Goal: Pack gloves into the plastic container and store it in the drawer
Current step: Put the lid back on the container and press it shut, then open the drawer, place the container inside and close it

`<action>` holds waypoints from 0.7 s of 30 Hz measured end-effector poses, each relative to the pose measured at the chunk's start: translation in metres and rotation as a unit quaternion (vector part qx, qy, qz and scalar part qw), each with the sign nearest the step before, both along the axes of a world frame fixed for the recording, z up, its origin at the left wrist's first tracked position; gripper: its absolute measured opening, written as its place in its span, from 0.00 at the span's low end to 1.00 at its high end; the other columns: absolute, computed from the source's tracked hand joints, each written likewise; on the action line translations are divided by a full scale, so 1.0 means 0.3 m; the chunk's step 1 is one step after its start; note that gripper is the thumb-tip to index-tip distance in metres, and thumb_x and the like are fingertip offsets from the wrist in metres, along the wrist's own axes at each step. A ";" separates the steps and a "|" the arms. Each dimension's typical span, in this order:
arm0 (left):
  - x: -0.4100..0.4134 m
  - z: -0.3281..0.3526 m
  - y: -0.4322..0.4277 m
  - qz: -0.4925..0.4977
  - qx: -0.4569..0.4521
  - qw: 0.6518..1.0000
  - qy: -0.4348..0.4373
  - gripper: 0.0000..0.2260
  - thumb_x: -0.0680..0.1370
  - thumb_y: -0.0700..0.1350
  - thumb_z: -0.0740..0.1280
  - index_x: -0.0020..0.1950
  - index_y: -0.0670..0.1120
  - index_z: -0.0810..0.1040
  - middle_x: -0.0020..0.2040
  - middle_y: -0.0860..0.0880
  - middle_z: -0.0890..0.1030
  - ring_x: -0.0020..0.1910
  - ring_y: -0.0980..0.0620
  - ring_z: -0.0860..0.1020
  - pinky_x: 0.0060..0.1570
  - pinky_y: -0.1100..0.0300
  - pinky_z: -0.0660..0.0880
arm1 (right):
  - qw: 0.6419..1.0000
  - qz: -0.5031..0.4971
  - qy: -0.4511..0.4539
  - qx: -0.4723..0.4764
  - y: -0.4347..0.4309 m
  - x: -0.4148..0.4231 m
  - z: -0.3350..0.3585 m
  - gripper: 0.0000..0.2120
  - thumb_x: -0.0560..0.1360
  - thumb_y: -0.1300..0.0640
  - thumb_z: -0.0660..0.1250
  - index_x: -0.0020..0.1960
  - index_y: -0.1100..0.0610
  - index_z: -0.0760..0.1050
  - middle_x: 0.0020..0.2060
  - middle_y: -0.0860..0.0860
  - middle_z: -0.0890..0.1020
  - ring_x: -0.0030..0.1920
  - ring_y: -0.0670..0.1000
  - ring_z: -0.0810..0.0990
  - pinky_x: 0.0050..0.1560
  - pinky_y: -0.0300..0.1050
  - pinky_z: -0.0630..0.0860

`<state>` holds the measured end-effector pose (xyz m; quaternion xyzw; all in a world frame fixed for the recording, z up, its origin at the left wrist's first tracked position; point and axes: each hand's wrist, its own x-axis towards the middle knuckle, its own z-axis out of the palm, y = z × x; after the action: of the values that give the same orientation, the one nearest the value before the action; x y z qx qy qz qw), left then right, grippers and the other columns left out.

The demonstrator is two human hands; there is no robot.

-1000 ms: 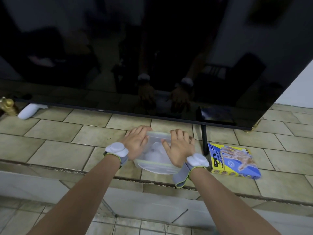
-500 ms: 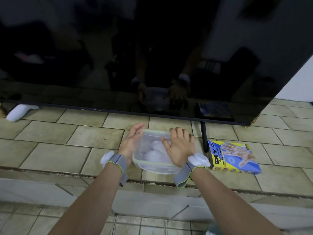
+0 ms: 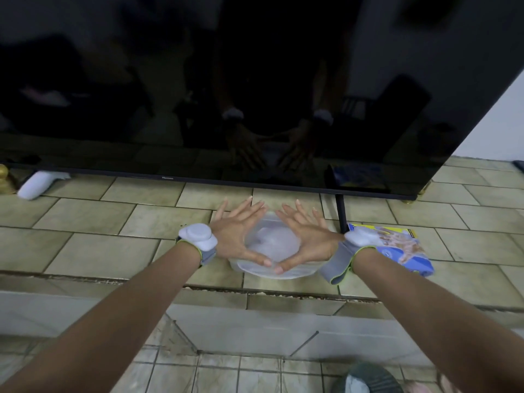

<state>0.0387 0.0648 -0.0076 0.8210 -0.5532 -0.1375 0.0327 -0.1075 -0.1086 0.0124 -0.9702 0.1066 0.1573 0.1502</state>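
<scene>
A clear plastic container (image 3: pixel 271 243) with a lid on it sits on the tiled ledge (image 3: pixel 113 231), white gloves showing through the plastic. My left hand (image 3: pixel 236 236) lies flat on its left side and my right hand (image 3: pixel 310 236) on its right side. All fingers are spread wide and point away from me. The two thumb tips meet on the lid's near rim. Neither hand wraps around the container. A yellow and blue glove box (image 3: pixel 402 246) lies flat just right of my right wrist.
A large black TV screen (image 3: pixel 255 80) stands right behind the container, its thin black foot (image 3: pixel 340 212) between container and glove box. A white object (image 3: pixel 37 185) and a gold ornament (image 3: pixel 4 177) sit far left. The ledge drops off near me (image 3: pixel 255 292).
My left hand came back from the container's side onto the lid. Both hands went from curled fingers to flat, splayed palms with thumbs together.
</scene>
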 end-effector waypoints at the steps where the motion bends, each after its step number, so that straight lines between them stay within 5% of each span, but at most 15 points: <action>1: 0.002 0.008 0.002 -0.009 0.019 1.000 0.001 0.60 0.57 0.83 0.56 0.78 0.57 0.36 0.76 0.63 0.33 0.76 0.58 0.31 0.72 0.42 0.29 | 0.999 0.010 0.019 -0.028 0.000 0.006 -0.002 0.68 0.50 0.23 0.69 0.77 0.45 0.34 0.77 0.44 0.35 0.74 0.47 0.26 0.73 0.59 0.30; 10: -0.045 -0.004 -0.022 0.009 -0.038 0.999 -0.008 0.60 0.56 0.71 0.69 0.79 0.49 0.46 0.80 0.49 0.51 0.78 0.48 0.49 0.77 0.49 0.49 | 0.993 0.002 -0.054 -0.101 0.042 -0.014 -0.027 0.63 0.55 0.35 0.74 0.77 0.47 0.39 0.79 0.49 0.44 0.78 0.49 0.40 0.74 0.58 0.36; 15: -0.039 0.026 -0.016 0.005 0.004 1.000 -0.012 0.64 0.56 0.76 0.67 0.80 0.50 0.39 0.81 0.50 0.42 0.79 0.53 0.38 0.76 0.47 0.35 | 0.996 0.000 -0.034 -0.080 0.036 -0.017 -0.006 0.65 0.55 0.32 0.74 0.77 0.47 0.35 0.78 0.48 0.38 0.76 0.49 0.32 0.73 0.61 0.32; 18: -0.088 0.084 0.016 -0.008 -0.073 0.996 -0.057 0.63 0.59 0.79 0.63 0.79 0.48 0.36 0.80 0.51 0.38 0.78 0.54 0.34 0.75 0.47 0.32 | 0.989 -0.014 -0.142 -0.032 0.064 -0.065 0.038 0.65 0.54 0.30 0.72 0.77 0.45 0.37 0.78 0.47 0.38 0.76 0.49 0.31 0.74 0.58 0.34; 20: -0.165 0.109 0.059 0.001 -0.208 0.975 -0.073 0.49 0.70 0.71 0.63 0.80 0.47 0.48 0.81 0.50 0.54 0.80 0.53 0.47 0.78 0.49 0.44 | 0.960 -0.071 -0.270 0.035 0.085 -0.132 0.062 0.53 0.59 0.31 0.71 0.77 0.44 0.50 0.77 0.49 0.56 0.78 0.50 0.50 0.73 0.51 0.52; 21: -0.210 0.112 0.084 0.019 -0.287 0.956 -0.052 0.38 0.74 0.64 0.64 0.78 0.47 0.57 0.76 0.50 0.65 0.77 0.50 0.59 0.76 0.50 0.54 | 0.930 -0.119 -0.334 0.099 0.092 -0.174 0.057 0.43 0.63 0.35 0.72 0.73 0.44 0.60 0.70 0.51 0.69 0.71 0.49 0.66 0.66 0.45 0.64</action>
<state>-0.0243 0.0901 0.0261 0.7936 -0.5542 0.0705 0.2409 -0.1596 -0.0809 0.0295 -0.9270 0.1492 -0.1857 0.2897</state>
